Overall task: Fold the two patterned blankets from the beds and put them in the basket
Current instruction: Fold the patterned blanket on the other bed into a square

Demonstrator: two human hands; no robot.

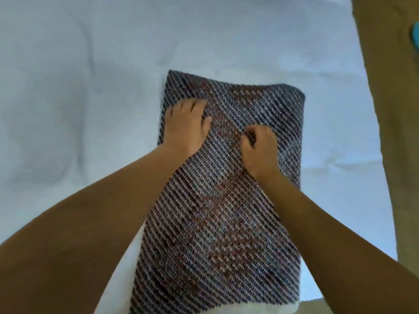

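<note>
The blanket (229,200), a coarse woven rectangle of diagonal grey, white and rust stripes, white and fleecy underneath at 6 o'clock, lies folded flat on a wrinkled pale sheet (79,87). Its long axis runs from 6 to 12 o'clock, the far end leaning slightly toward 1. The left hand (186,126) curls over its 9 o'clock edge; the right hand (260,148) pinches the cloth near the middle

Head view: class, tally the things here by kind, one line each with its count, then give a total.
Patterned blanket: 1
Hands: 2 (left hand, right hand)
White bed sheet: 1
Turquoise object, unidentifiable, at the right edge: 1
Total: 5
</note>
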